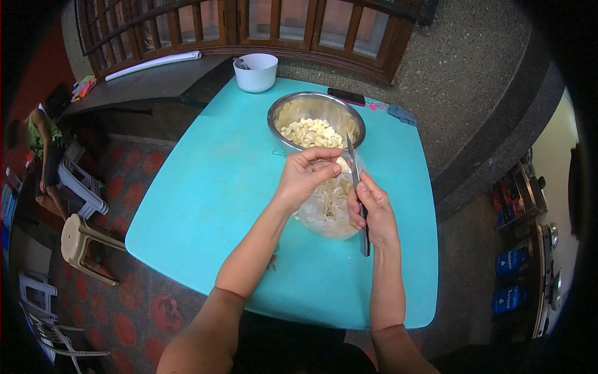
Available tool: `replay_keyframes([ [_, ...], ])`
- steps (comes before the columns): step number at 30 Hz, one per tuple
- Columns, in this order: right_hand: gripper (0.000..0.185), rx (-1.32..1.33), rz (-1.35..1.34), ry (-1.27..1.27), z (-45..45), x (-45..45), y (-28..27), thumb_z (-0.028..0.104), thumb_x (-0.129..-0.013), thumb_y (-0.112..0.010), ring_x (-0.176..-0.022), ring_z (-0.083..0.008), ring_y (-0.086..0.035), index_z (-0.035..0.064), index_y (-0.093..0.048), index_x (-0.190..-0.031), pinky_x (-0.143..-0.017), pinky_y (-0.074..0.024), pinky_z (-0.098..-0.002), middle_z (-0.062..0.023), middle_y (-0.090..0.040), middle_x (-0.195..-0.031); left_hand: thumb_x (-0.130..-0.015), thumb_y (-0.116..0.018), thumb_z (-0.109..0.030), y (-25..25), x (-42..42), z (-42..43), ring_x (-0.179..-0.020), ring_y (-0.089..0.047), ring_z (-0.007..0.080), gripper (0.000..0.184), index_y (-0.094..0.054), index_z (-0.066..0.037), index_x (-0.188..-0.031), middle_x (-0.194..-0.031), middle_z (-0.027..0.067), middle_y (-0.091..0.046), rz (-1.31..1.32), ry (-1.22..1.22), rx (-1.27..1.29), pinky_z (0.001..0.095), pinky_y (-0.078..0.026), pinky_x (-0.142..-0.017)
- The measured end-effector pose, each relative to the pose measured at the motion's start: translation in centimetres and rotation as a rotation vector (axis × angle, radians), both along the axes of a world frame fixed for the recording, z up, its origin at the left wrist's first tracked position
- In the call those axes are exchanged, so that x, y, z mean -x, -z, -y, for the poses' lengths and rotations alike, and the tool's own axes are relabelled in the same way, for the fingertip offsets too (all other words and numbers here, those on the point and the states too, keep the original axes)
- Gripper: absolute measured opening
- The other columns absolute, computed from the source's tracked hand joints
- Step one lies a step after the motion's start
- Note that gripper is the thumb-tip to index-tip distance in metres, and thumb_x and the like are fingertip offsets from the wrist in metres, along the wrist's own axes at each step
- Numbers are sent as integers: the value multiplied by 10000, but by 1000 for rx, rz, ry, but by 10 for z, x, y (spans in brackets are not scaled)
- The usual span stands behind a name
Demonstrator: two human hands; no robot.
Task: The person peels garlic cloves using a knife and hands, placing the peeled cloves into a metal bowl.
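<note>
Pinched between the fingertips of my left hand [304, 177] is a pale garlic clove [342, 164]. My right hand [376, 209] is closed around the dark handle of a knife [354, 156], whose blade points up and away, close beside the clove. Below both hands lies a clear plastic bag [335, 218] with thin, papery peels in it. Just beyond my hands stands a steel bowl [293, 110], partly filled with several pale peeled cloves [311, 132].
The turquoise table [199, 187] carries a white bowl [256, 73] at its far edge, a dark phone [346, 96] and a folded blue cloth [402, 115]. A plastic stool [78, 243] stands left. A person [45, 149] is farther left.
</note>
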State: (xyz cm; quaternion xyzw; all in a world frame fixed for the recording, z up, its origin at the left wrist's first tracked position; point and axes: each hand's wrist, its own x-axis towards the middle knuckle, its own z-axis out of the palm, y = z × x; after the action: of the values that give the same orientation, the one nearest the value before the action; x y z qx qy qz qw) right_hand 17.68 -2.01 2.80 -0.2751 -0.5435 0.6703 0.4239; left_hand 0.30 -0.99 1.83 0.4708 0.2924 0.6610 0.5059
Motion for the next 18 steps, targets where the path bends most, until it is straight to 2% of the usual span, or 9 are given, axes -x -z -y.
replay_keyframes([
  [2, 413, 29, -30, -15, 1, 1, -2, 212, -985, -423, -431, -40, -330, 80, -383, -1374, -385, -293, -189, 27, -393, -602, -792, -694, -32, 0, 0, 0, -863, -635, 134, 274, -624, 27, -1050, -960, 103, -670, 11, -11, -27, 260, -530, -762],
  [5, 408, -79, 81, 15, 5, 4, -3, 194, -982, -417, -438, -34, -330, 99, -383, -1377, -398, -293, -187, 36, -386, -583, -790, -699, -33, -1, 1, 0, -833, -641, 127, 262, -612, 31, -1029, -939, 104, -669, -25, -31, -2, 254, -530, -753],
  [11, 421, -112, 175, 56, 6, 8, -3, 179, -975, -422, -449, -23, -323, 116, -374, -1388, -410, -294, -186, 49, -380, -582, -797, -693, -26, -2, 0, 2, -815, -644, 123, 216, -610, 34, -987, -905, 99, -671, -28, -35, 17, 244, -528, -735],
  [18, 420, -58, 93, 24, 2, 4, -1, 194, -973, -437, -444, -33, -337, 110, -381, -1381, -401, -301, -193, 28, -396, -612, -793, -688, -8, 3, 1, -1, -840, -640, 119, 240, -606, 33, -1015, -945, 90, -662, -48, -47, -26, 238, -519, -754],
])
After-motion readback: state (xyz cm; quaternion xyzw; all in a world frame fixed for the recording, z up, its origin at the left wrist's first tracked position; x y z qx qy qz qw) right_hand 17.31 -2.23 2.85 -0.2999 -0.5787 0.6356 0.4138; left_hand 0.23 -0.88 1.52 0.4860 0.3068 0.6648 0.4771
